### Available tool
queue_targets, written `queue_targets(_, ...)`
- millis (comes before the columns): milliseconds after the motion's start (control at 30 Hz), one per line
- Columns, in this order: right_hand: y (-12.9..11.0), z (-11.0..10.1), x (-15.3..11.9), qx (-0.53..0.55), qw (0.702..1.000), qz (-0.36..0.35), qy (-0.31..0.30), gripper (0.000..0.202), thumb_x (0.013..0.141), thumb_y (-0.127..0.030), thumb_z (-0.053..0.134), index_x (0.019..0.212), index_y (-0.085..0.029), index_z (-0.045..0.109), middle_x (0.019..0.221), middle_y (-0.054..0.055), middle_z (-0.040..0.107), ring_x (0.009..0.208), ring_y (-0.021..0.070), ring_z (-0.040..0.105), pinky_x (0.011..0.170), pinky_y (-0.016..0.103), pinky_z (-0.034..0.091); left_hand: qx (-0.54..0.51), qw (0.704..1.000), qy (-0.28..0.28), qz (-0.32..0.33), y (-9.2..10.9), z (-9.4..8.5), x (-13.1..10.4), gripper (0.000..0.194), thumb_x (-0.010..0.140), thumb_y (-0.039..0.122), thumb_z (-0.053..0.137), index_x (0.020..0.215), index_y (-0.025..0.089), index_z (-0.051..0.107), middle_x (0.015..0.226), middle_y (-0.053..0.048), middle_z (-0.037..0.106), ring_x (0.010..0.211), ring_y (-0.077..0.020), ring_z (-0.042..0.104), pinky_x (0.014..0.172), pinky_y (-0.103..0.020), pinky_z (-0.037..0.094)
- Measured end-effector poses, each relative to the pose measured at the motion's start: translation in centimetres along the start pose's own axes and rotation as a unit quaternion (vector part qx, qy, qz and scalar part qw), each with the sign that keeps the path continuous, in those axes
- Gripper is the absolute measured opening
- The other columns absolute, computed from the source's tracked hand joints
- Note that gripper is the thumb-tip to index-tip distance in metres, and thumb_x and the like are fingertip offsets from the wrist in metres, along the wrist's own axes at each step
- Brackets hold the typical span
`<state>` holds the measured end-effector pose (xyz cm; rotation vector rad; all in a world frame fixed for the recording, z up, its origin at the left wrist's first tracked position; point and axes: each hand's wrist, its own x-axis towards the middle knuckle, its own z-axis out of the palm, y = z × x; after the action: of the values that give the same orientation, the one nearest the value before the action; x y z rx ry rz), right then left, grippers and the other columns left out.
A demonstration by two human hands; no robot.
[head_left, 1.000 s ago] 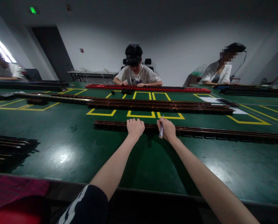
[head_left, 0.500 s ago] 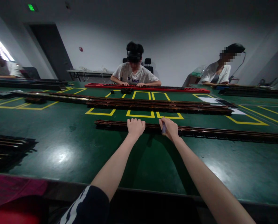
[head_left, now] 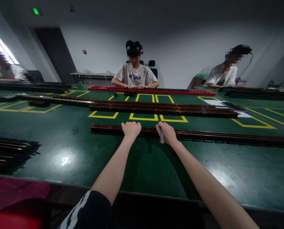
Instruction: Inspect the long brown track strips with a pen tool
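A long dark strip (head_left: 218, 136) with copper-coloured lines lies across the green table in front of me. My left hand (head_left: 131, 128) is closed over the strip near its left end, knuckles up. To the right of it, my right hand (head_left: 167, 133) is wrapped round a small purplish tool (head_left: 161, 136) held upright against the strip. The tool's lower end shows below my fingers, and its top barely shows above them. Fingertips of both hands are hidden behind the strip's near edge or under the knuckles.
Beyond the strip lies a longer bundle of similar strips (head_left: 166, 108) over yellow tape outlines. More dark strips (head_left: 8, 151) lie at the left. Across the table, a person (head_left: 136, 74) has both hands on a red rail (head_left: 180, 91). Two other people sit at the sides.
The strip and both my hands have shifted left. The person across sits more upright, with the head raised. The camera view has moved slightly.
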<state>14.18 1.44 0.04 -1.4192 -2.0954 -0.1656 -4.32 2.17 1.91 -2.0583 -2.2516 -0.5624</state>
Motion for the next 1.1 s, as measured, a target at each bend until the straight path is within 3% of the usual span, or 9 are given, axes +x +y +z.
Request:
queue_targets(200, 0.5, -0.3, 0.4, 0.051, 0.998, 0.029, -0.013, 0.025, 0.095, -0.026, 0.045, 0.073, -0.019, 0.053, 0.072, 0.003, 0.062, 0.058, 0.012, 0.057, 0.057, 0.022, 0.041, -0.02, 0.999, 0.031, 0.034, 0.3, 0.1, -0.5, 0.049, 0.09, 0.03, 0.027, 0.069, 0.013, 0.068, 0.071, -0.014, 0.068, 0.071, -0.0244, 0.062, 0.082, -0.044, 0.041)
queue_targets(500, 3.2, -1.1, 0.4, 0.042, 0.994, 0.102, 0.003, 0.027, 0.095, -0.032, 0.039, 0.078, -0.021, 0.057, 0.075, 0.004, 0.067, 0.064, 0.0161, 0.062, 0.059, 0.024, 0.041, -0.021, 0.986, 0.048, 0.157, 0.9, 1.5, -0.5, 0.049, 0.095, 0.03, 0.024, 0.087, 0.015, 0.07, 0.095, -0.013, 0.071, 0.087, -0.0231, 0.063, 0.08, -0.038, 0.044)
queue_targets(800, 3.5, -2.0, 0.2, 0.044, 0.988, 0.148, 0.013, 0.029, 0.095, -0.033, 0.038, 0.075, -0.02, 0.054, 0.07, 0.004, 0.065, 0.059, 0.0153, 0.059, 0.055, 0.023, 0.035, -0.01, 0.996, 0.058, 0.068, -1.4, 0.8, 0.3, 0.047, 0.091, 0.034, 0.029, 0.084, 0.014, 0.072, 0.095, -0.014, 0.071, 0.089, -0.0273, 0.062, 0.088, -0.046, 0.041)
queue_targets(1100, 4.0, -1.5, 0.2, -0.047, 0.976, 0.203, 0.071, 0.028, 0.094, -0.03, 0.041, 0.075, -0.019, 0.058, 0.067, 0.003, 0.06, 0.056, 0.0116, 0.047, 0.054, 0.022, 0.021, -0.039, 0.993, 0.053, 0.099, -1.6, 1.1, 0.4, 0.048, 0.091, 0.035, 0.029, 0.077, 0.015, 0.07, 0.087, -0.012, 0.071, 0.082, -0.023, 0.063, 0.089, -0.045, 0.04)
